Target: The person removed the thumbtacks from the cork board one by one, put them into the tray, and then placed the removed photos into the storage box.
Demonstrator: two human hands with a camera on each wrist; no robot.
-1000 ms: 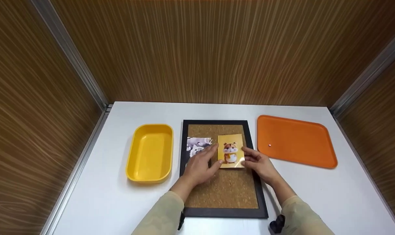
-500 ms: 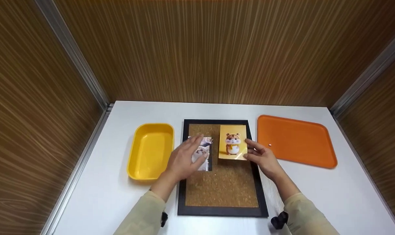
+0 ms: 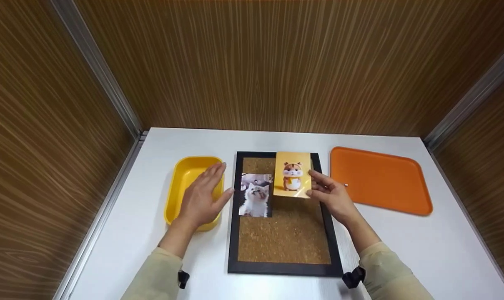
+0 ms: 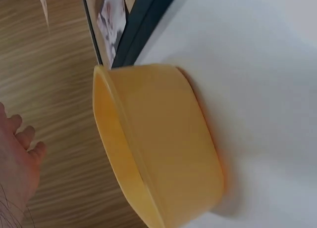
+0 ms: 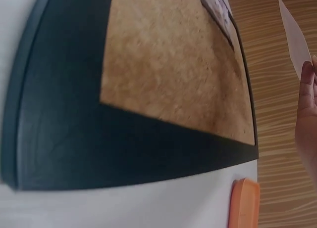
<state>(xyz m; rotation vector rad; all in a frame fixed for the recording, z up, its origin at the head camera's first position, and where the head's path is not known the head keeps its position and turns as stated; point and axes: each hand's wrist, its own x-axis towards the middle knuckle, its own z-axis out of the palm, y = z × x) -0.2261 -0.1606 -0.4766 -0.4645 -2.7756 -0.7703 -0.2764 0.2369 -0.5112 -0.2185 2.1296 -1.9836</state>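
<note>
My right hand (image 3: 333,198) pinches a yellow hamster picture card (image 3: 292,174) by its right edge. In the right wrist view the card (image 5: 296,40) is seen almost edge-on, lifted off the board. Beneath it lies a black-framed corkboard (image 3: 283,246). A kitten photo (image 3: 255,198) sits on the cork at the left, with a small pin head near its top. With fingers straight and nothing held, my left hand (image 3: 201,198) hovers over the yellow bin (image 3: 170,204). The left wrist view shows that hand (image 4: 20,159) apart from the bin's rim.
An orange tray (image 3: 385,183) lies right of the corkboard, with a small pale pin (image 3: 346,185) near its left edge. Everything stands on a white table (image 3: 122,233), walled by wood-grain panels (image 3: 252,66) at the back and sides.
My right hand has raised the hamster card off the cork and carried it towards the board's far edge. The left hand has let go and swung left over the bin, uncovering the kitten photo.
</note>
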